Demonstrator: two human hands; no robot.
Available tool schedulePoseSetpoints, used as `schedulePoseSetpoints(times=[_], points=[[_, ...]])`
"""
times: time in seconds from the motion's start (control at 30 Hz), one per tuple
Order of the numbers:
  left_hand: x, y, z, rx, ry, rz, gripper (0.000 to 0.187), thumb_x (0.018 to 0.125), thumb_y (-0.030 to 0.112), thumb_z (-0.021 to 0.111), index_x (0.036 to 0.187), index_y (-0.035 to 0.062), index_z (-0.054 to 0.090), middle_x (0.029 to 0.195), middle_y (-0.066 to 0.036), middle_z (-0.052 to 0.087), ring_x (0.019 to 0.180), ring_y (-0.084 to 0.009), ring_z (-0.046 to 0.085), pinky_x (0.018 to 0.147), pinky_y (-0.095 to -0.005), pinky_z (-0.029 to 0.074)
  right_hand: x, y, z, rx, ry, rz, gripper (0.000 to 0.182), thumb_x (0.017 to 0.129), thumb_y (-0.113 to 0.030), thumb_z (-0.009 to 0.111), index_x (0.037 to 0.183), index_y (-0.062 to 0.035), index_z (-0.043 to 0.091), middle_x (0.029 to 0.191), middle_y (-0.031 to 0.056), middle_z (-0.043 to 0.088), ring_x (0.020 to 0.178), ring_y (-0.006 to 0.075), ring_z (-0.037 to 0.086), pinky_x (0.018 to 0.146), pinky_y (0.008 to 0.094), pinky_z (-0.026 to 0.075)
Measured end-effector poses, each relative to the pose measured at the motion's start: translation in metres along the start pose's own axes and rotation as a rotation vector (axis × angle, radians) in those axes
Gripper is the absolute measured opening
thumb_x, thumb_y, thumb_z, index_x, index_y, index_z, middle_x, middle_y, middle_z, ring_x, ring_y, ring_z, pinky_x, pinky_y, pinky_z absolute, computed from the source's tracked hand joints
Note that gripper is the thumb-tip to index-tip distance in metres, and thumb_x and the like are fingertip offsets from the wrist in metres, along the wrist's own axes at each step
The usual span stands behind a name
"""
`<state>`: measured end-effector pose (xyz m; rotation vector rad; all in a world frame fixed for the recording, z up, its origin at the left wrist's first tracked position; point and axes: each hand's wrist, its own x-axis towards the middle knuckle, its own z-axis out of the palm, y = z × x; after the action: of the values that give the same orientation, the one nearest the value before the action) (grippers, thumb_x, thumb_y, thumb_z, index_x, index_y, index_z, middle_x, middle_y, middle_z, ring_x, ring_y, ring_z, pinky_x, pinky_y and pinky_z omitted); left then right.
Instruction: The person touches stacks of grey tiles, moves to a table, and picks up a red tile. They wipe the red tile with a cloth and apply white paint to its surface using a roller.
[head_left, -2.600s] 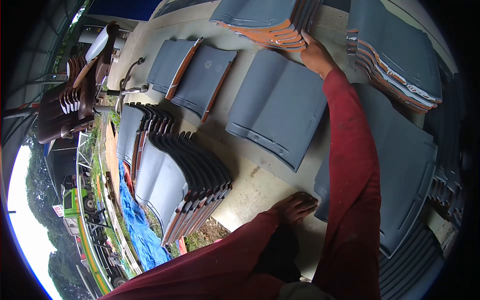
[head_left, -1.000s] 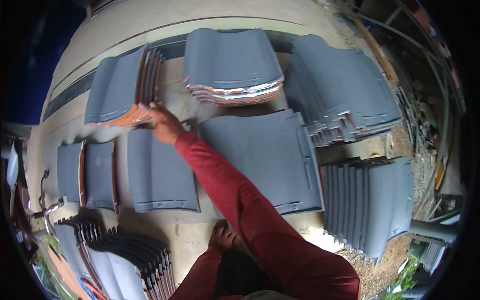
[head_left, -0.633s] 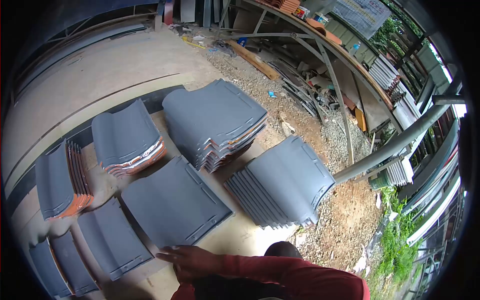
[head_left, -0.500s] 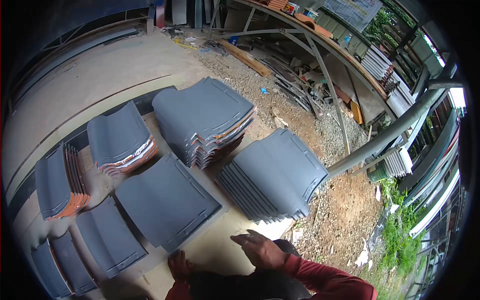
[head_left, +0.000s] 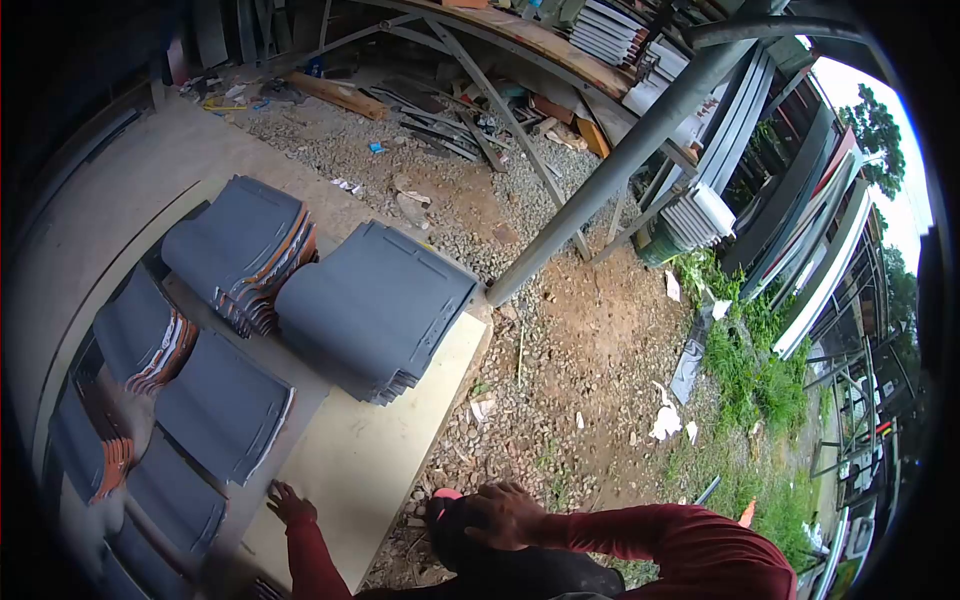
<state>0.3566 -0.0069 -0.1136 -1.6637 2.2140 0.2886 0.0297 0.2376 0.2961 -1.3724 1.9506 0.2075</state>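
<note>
While the left hand spreads open, the right hand curls, contents unclear; curved roof tiles look matte grey, some orange-edged.

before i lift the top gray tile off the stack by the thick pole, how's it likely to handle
The top gray tile is probably stiff, since it keeps its molded curve. Its thin-looking edges might chip if knocked. It seems nested over the tiles beneath, so pushing sideways could drag them.

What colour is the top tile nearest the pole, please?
That tile is blue-grey, clearest in the head view.
</note>
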Motion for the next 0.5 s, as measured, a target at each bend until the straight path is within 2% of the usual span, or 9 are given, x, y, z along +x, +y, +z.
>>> schedulePoseSetpoints(times=[0.03, 0.1, 0.17, 0.23, 0.27, 0.3, 0.33, 0.4, 0.5], points=[[-0.007, 0.013, -0.04, 0.069, -0.277, -0.073, 0.065, 0.094, 0.031, 0.054, 0.153, 0.0031, 0.048, 0.162, -0.016, 0.04, 0.148, -0.0366, 0.039, 0.126, -0.0525, 0.025, -0.012, -0.006, -0.003, 0.019, -0.003, -0.008, 0.067, 0.094, -0.061, 0.059, 0.146, -0.0185, 0.055, 0.151, 0.0205, 0.05, 0.144, 0.0447, 0.042, 0.12, 0.0597, 0.032], [-0.022, 0.046, -0.089, 0.139, -0.598, 0.079, 0.059, 0.095, 0.037, 0.054, 0.144, 0.005, 0.059, 0.154, -0.019, 0.052, 0.15, -0.0363, 0.039, 0.122, -0.0539, 0.031, -0.036, -0.018, -0.015, 0.01, -0.087, 0.077, 0.067, 0.094, -0.06, 0.06, 0.144, -0.0151, 0.056, 0.147, 0.0203, 0.052, 0.141, 0.0452, 0.044, 0.119, 0.0568, 0.034], [-0.083, 0.084, -0.144, -0.258, -0.629, 0.02, 0.057, 0.095, 0.035, 0.051, 0.139, 0.0014, 0.061, 0.145, -0.024, 0.06, 0.136, -0.0407, 0.056, 0.116, -0.0506, 0.043, -0.057, -0.027, -0.022, 0.007, -0.105, 0.06, 0.068, 0.094, -0.059, 0.06, 0.144, -0.0129, 0.055, 0.146, 0.0199, 0.053, 0.141, 0.0443, 0.045, 0.117, 0.0583, 0.036], [-0.151, 0.112, -0.128, -0.49, -0.554, 0.176, 0.053, 0.096, 0.037, 0.051, 0.135, 0.0025, 0.063, 0.135, -0.026, 0.065, 0.126, -0.0421, 0.063, 0.108, -0.0499, 0.05, -0.074, -0.025, -0.006, 0.006, -0.135, 0.125, 0.067, 0.093, -0.056, 0.063, 0.142, -0.01, 0.057, 0.147, 0.0253, 0.051, 0.139, 0.0472, 0.047, 0.117, 0.0616, 0.034], [-0.178, 0.122, -0.097, -0.363, -0.705, 0.425, 0.053, 0.096, 0.038, 0.053, 0.133, 0.0015, 0.064, 0.131, -0.026, 0.068, 0.124, -0.0418, 0.064, 0.107, -0.0493, 0.05, -0.084, -0.024, 0.004, 0.019, -0.131, 0.104, 0.067, 0.093, -0.056, 0.063, 0.142, -0.01, 0.057, 0.147, 0.0253, 0.051, 0.139, 0.0472, 0.047, 0.117, 0.0616, 0.034], [-0.249, 0.126, -0.171, -0.427, -0.713, 0.436, 0.049, 0.096, 0.036, 0.054, 0.133, 0.005, 0.065, 0.132, -0.026, 0.067, 0.125, -0.0411, 0.064, 0.106, -0.0499, 0.05, -0.094, -0.023, 0.014, -0.003, -0.137, 0.157, 0.068, 0.093, -0.056, 0.062, 0.143, -0.0104, 0.056, 0.149, 0.0233, 0.05, 0.141, 0.0454, 0.045, 0.117, 0.0604, 0.036], [-0.287, 0.133, -0.156, -0.284, -0.829, 0.567, 0.061, 0.099, 0.05, 0.054, 0.148, 0.0129, 0.058, 0.149, -0.022, 0.057, 0.137, -0.042, 0.054, 0.113, -0.0495, 0.044, -0.107, -0.025, 0.022, -0.028, -0.144, 0.206, 0.069, 0.093, -0.057, 0.062, 0.145, -0.0108, 0.055, 0.151, 0.0214, 0.049, 0.143, 0.0436, 0.043, 0.116, 0.0593, 0.038], [-0.395, 0.113, -0.244, -0.066, -0.853, 0.934, 0.057, 0.099, 0.051, 0.057, 0.141, 0.0134, 0.064, 0.15, -0.018, 0.057, 0.139, -0.0375, 0.054, 0.113, -0.0467, 0.044, -0.13, -0.028, 0.046, -0.005, -0.11, 0.205, 0.068, 0.093, -0.055, 0.062, 0.146, -0.0128, 0.054, 0.151, 0.0214, 0.048, 0.144, 0.0435, 0.043, 0.117, 0.0594, 0.037], [-0.483, 0.072, -0.312, -0.091, -0.98, 1.033, 0.053, 0.098, 0.047, 0.057, 0.137, 0.0127, 0.067, 0.147, -0.018, 0.06, 0.136, -0.0363, 0.057, 0.11, -0.0474, 0.047, -0.192, -0.051, 0.06, -0.03, -0.083, 0.208, 0.065, 0.092, -0.052, 0.063, 0.146, -0.0173, 0.056, 0.153, 0.0209, 0.047, 0.145, 0.0436, 0.042, 0.118, 0.0595, 0.036]])
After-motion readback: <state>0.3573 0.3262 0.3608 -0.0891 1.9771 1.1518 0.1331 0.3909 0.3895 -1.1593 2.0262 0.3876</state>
